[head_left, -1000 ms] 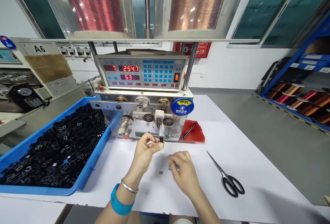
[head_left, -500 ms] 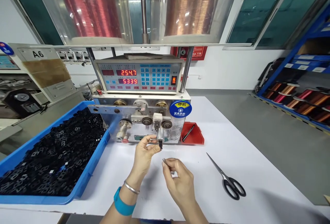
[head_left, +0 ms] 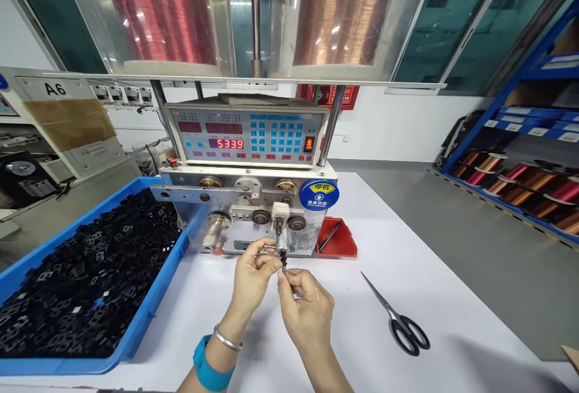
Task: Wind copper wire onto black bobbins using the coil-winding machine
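Note:
A small black plastic piece (head_left: 283, 255), which looks like a bobbin, sits below the metal spindle (head_left: 282, 240) of the winding machine (head_left: 253, 200). My left hand (head_left: 253, 272) is closed beside it, index finger by a thin metal rod and thumb at the black piece. What lies between those fingers is hidden. From below, my right hand (head_left: 307, 302) pinches a small grey metal piece (head_left: 284, 270) against the lower end of the black one.
A blue tray (head_left: 156, 287) full of small black parts stands left. Black-handled scissors (head_left: 400, 320) lie right on the white table. A red bin (head_left: 348, 245) with a pen-like black tool (head_left: 330, 236) stands beside the machine. Wire spools (head_left: 165, 13) in clear covers are overhead.
My right hand has moved up and slightly left, bringing the metal piece to the black piece. My left hand stays at the spindle. The machine's upper number has gone dark.

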The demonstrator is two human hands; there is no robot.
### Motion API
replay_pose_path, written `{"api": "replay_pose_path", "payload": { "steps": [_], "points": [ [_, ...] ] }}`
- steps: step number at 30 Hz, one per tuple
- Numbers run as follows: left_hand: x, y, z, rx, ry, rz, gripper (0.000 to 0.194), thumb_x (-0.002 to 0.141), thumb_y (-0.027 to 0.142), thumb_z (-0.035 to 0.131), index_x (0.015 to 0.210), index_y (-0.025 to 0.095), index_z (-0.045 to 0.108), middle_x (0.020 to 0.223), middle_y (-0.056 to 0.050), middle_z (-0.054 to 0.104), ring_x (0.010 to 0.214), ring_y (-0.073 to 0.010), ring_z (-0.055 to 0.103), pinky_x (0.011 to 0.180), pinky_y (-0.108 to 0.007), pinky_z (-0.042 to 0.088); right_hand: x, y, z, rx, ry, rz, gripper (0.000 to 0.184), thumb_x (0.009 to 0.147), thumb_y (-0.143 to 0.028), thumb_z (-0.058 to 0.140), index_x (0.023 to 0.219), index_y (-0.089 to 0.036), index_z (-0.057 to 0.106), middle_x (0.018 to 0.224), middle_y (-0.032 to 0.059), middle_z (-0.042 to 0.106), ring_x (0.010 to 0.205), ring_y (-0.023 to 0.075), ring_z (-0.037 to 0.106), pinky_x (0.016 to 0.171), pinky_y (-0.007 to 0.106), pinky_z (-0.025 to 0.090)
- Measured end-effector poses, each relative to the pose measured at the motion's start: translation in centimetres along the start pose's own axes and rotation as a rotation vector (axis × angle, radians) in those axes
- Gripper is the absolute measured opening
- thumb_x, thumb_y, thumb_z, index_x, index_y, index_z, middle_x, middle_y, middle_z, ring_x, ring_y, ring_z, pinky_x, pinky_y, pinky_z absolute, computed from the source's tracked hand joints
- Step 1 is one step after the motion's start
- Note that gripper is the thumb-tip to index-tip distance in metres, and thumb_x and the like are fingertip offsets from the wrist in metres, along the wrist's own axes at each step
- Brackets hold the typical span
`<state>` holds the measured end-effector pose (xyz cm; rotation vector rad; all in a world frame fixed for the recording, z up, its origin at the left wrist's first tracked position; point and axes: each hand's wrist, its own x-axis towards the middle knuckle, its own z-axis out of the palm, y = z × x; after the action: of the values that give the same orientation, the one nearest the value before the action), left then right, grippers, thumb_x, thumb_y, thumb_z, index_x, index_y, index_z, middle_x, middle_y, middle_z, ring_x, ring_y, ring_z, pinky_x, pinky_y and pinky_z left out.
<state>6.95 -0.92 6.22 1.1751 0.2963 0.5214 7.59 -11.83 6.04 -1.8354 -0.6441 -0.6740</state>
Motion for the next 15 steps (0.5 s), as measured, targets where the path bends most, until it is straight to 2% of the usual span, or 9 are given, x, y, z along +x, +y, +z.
{"api": "replay_pose_path", "payload": {
  "steps": [3,10,13,15],
  "points": [
    [-0.06,-0.08,-0.07,0.016,-0.019,0.006,0.039,0.058,0.013,0.073,0.095,0.017,0.062,0.059,0.005,0.064,0.063,-0.0101,0.061,0.065,-0.02,0.045,0.16,-0.01,0.0,-0.015,-0.015,0.038,0.019,0.082,-0.023,0.053,0.064,-0.02,0.047,0.059,-0.0019,0.061,0.046,0.0078,0.054,0.045,0.018,0.043],
    [-0.11,-0.37,-0.53,0.077,-0.041,0.043,0.035,0.064,0.017,0.071,0.098,0.019,0.062,0.073,0.002,0.064,0.069,-0.0119,0.063,0.066,-0.021,0.047,0.54,-0.1,0.39,-0.084,0.053,-0.077,0.021,0.082,-0.02,0.053,0.063,-0.021,0.044,0.058,-0.0028,0.058,0.047,0.0084,0.053,0.048,0.019,0.043],
    [-0.05,-0.37,-0.75,0.13,-0.054,0.069,0.032,0.067,0.021,0.07,0.098,0.019,0.063,0.079,0.0,0.064,0.073,-0.0132,0.064,0.068,-0.022,0.048,0.63,-0.19,0.44,-0.047,0.021,-0.009,0.02,0.081,-0.022,0.054,0.062,-0.021,0.047,0.058,-0.0017,0.059,0.048,0.009,0.053,0.049,0.02,0.043],
    [-0.07,-0.3,-0.8,0.144,-0.059,0.084,0.031,0.069,0.026,0.07,0.099,0.019,0.063,0.081,0.0,0.063,0.072,-0.0134,0.064,0.069,-0.023,0.049,0.81,0.46,0.08,0.081,-0.05,0.087,0.02,0.08,-0.026,0.056,0.061,-0.02,0.051,0.059,-0.0005,0.06,0.048,0.0096,0.053,0.048,0.021,0.044]
  ]
}}
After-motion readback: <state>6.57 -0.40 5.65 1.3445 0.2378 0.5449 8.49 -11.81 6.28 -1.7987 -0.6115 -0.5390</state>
